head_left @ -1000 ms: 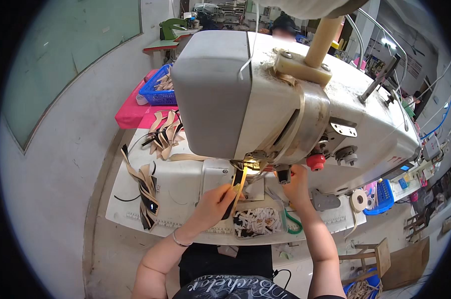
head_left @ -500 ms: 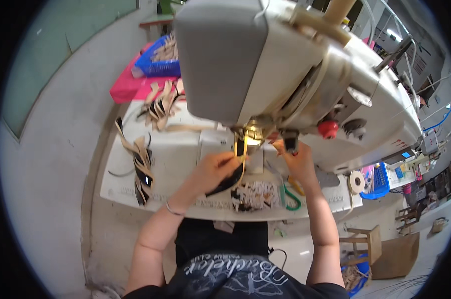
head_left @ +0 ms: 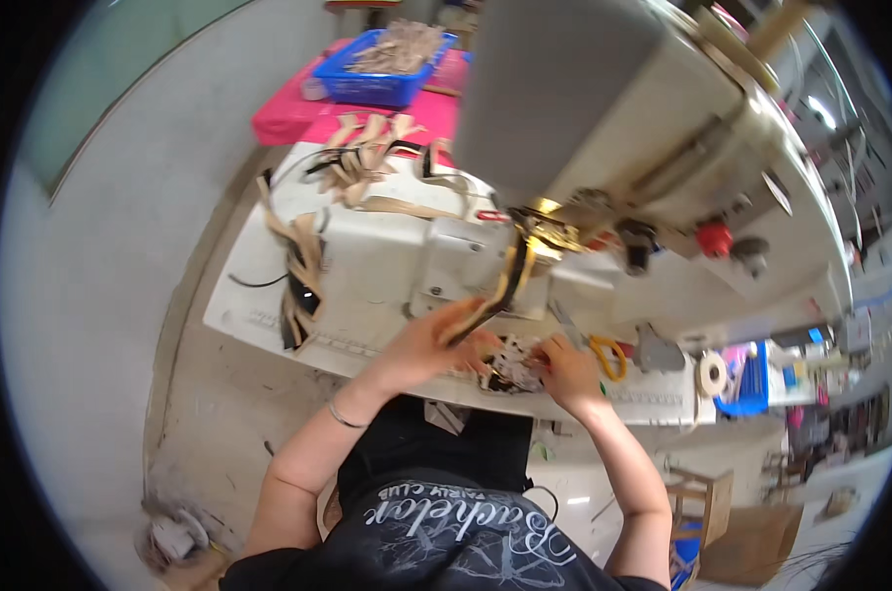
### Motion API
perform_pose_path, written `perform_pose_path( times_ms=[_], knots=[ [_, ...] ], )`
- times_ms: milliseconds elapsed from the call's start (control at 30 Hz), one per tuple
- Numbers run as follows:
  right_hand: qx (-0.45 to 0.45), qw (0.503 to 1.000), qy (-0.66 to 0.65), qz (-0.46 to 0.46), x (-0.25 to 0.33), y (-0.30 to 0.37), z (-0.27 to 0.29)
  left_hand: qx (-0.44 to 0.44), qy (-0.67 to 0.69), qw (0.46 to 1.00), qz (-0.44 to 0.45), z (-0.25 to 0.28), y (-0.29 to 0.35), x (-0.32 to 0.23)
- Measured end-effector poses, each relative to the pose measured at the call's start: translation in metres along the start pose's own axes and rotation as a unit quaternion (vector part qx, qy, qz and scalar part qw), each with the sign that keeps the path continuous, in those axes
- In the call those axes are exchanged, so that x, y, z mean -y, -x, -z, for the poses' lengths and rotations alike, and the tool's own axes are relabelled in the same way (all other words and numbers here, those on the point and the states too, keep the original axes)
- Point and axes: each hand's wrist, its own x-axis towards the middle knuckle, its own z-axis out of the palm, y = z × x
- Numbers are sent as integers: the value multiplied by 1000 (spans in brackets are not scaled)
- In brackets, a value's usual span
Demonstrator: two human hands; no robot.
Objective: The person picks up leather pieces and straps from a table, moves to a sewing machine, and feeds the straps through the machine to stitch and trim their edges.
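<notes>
By the tabletop's (head_left: pixel 367 295) near edge, black and white scraps (head_left: pixel 515 362) lie in a heap between the two hands. The right hand (head_left: pixel 567 374) reaches its bent fingers into their right side; whether they pinch any scrap, I cannot tell. At their left, the left hand (head_left: pixel 431 340) has thumb and fingers clamped on a black-and-beige strip (head_left: pixel 511 283). The strip's long axis slants from that hand away from the near edge and rightward, curving slightly, and its far end points into the lit metal fittings under the sewing machine's (head_left: pixel 564 108) head.

Yellow-handled scissors (head_left: pixel 610 362) lie just beside the right hand, and a tape roll (head_left: pixel 711 375) sits near the right edge. Along the left edge lies a bundle of strips (head_left: pixel 303 261); toward the far left corner, a looser pile (head_left: pixel 360 167). Beyond the far edge, a blue basket (head_left: pixel 372 91) stands on pink cloth (head_left: pixel 284 120).
</notes>
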Motion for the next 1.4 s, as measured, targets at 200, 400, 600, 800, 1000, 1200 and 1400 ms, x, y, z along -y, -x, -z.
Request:
perform_pose_path(
  times_ms=[200,400,600,800,1000,1200,1400],
  knots=[
    [-28,999,-18,1,4,6,1,-49,-293,955,7,22,53,31],
    [-1,985,-137,-108,3,8,9,-307,-641,690,-139,102,43,11],
    [-55,994,-68,-64,12,3,20,-163,-517,826,-154,55,23,6],
    [-25,994,-79,-70,15,7,18,-210,-588,766,-155,73,16,27],
    [-86,981,-173,-33,66,-25,19,-346,-665,656,-90,140,38,4],
    [20,966,-205,153,138,-128,-64,-371,-619,686,-93,164,60,18],
    [-19,974,-212,79,174,-232,-117,-395,-530,739,-129,218,59,39]
  ],
)
